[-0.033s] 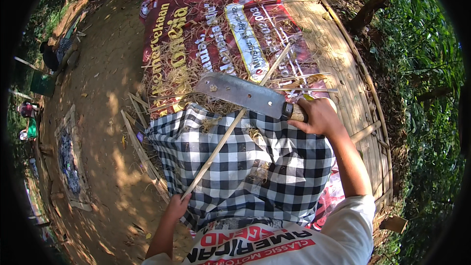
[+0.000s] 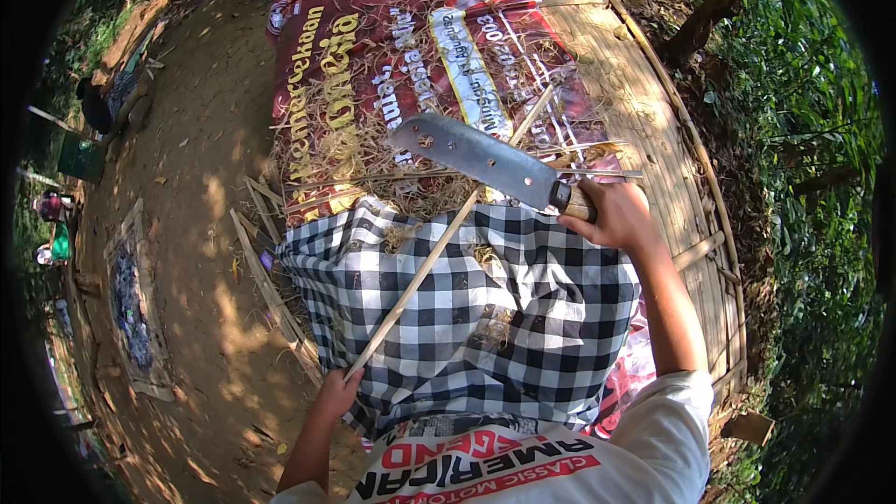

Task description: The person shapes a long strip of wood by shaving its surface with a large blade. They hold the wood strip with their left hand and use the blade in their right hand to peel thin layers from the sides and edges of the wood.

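My right hand point(image 2: 615, 214) is closed round the wooden handle of a machete point(image 2: 499, 166), whose broad grey blade has several holes and points away to the left. The blade lies across a thin bamboo strip point(image 2: 420, 277), hiding a short part of it. The near end of that strip is gripped by my left hand point(image 2: 338, 394), low on the left. From there it slants up to the right, over the black-and-white checked cloth point(image 2: 541, 271) on my lap and onto a red banner point(image 2: 308, 84). Whether blade and strip touch, I cannot tell.
Curly shavings point(image 2: 355, 135) are strewn over the banner, which covers a bamboo platform point(image 2: 667, 131). Several split bamboo pieces point(image 2: 271, 294) lean beside my left knee. Farther left, a wood-framed patch point(image 2: 133, 303) of dark debris lies on bare earth. Green plants point(image 2: 817, 252) grow along the right.
My right hand has moved the machete slightly up and to the right, farther along the strip. The left hand and the strip have stayed in place.
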`<state>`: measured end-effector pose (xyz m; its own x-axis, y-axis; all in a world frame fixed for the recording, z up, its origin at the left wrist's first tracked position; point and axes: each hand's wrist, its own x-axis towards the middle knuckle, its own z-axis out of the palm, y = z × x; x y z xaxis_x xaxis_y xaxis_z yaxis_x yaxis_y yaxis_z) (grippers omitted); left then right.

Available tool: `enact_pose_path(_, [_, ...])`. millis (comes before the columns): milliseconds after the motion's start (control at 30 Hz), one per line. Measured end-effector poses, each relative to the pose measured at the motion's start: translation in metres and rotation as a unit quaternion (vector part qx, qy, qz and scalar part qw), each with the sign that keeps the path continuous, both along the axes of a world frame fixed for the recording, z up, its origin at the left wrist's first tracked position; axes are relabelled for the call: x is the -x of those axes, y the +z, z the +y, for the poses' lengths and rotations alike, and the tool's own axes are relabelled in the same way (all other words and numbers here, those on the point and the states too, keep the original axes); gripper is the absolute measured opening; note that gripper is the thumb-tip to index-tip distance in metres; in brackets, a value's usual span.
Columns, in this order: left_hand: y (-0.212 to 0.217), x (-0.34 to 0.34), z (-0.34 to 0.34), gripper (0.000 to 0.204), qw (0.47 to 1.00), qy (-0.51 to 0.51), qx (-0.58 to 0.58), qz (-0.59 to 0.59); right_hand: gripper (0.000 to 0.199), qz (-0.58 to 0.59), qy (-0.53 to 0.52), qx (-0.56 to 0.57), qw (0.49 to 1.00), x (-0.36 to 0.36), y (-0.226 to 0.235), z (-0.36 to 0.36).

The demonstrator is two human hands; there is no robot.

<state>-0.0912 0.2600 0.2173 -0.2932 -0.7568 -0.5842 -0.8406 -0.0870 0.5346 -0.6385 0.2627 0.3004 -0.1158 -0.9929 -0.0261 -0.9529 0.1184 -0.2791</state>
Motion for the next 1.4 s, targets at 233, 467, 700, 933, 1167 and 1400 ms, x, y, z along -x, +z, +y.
enact_pose_path(233, [-0.011,-0.001,0.001,0.042,0.999,-0.025,0.0,0.029,0.055,-0.022,-0.244,0.052,0.968,0.056,0.014,0.015])
enact_pose_path(467, [-0.013,-0.002,0.003,0.037,0.998,-0.013,-0.011,0.057,0.034,-0.152,-0.273,0.181,0.932,0.001,0.007,0.031])
enact_pose_path(700, [-0.015,0.002,0.009,0.032,0.998,-0.005,0.057,0.015,0.029,-0.439,-0.238,0.176,0.848,-0.061,-0.001,0.042])
enact_pose_path(933, [-0.002,0.014,0.017,0.028,0.994,-0.017,0.105,-0.036,0.049,-0.237,0.004,-0.011,0.972,-0.135,-0.001,0.036])
enact_pose_path(1167, [-0.017,0.01,0.027,0.024,0.988,-0.01,0.15,-0.044,0.058,-0.169,0.133,-0.055,0.975,-0.179,-0.026,0.044])
enact_pose_path(1400, [-0.017,0.015,0.031,0.02,0.983,-0.007,0.175,-0.055,0.056,-0.11,0.168,-0.048,0.978,-0.178,-0.036,0.044])
